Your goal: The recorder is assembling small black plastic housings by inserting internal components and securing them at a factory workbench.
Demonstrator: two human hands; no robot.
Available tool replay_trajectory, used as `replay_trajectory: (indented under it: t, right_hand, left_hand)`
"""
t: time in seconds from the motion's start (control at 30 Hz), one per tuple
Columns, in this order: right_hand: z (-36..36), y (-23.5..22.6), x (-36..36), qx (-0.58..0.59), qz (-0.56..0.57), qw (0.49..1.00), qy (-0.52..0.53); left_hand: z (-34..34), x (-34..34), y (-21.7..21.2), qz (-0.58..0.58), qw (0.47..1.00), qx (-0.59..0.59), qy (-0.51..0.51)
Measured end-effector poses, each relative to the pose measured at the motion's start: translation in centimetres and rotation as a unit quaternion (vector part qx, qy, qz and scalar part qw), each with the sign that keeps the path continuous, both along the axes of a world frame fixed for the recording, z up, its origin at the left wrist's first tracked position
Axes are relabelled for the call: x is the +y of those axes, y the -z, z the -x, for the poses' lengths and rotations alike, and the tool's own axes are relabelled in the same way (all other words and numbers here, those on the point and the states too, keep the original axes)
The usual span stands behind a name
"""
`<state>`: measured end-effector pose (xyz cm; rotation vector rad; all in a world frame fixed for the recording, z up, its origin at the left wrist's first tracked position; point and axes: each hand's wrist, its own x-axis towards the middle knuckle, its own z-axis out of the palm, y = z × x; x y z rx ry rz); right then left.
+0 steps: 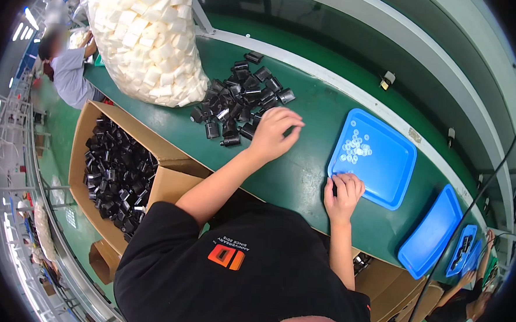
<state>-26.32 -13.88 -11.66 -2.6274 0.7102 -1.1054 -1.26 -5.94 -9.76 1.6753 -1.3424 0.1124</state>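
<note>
My left hand (278, 134) hovers over the green bench at the right side of a heap of black cylindrical plastic parts (238, 96). Its fingers reach to the right, loosely bent and apart from the thumb, with nothing visible in them. My right hand (343, 196) is at the near left edge of a blue tray (393, 188), its fingers curled in toward the thumb. Whatever those fingers may hold is hidden. Small clear ring-shaped pieces (357, 147) lie scattered in the left part of the tray.
A large clear bag of cream-white pieces (150, 44) stands left of the heap. Below it, a cardboard box (169, 188) holds many black parts. More blue trays (432, 231) sit to the right. A dark cable (472, 201) crosses the right side. Co-workers (73, 72) are at both ends.
</note>
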Motion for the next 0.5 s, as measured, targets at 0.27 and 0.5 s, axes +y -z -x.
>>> replay_trajectory:
  t: [0.27,0.5]
  right_hand:
    - [-9.1,-3.8,-5.1,-0.01,-0.061,0.992,-0.108]
    - [-37.1,-2.8,-12.8,0.062,-0.119,0.945,-0.299]
  left_hand:
    - [0.8,9.2,2.2,-0.013,0.996,0.042,-0.073]
    - [0.7,9.8,2.6,-0.013,0.996,0.081,-0.031]
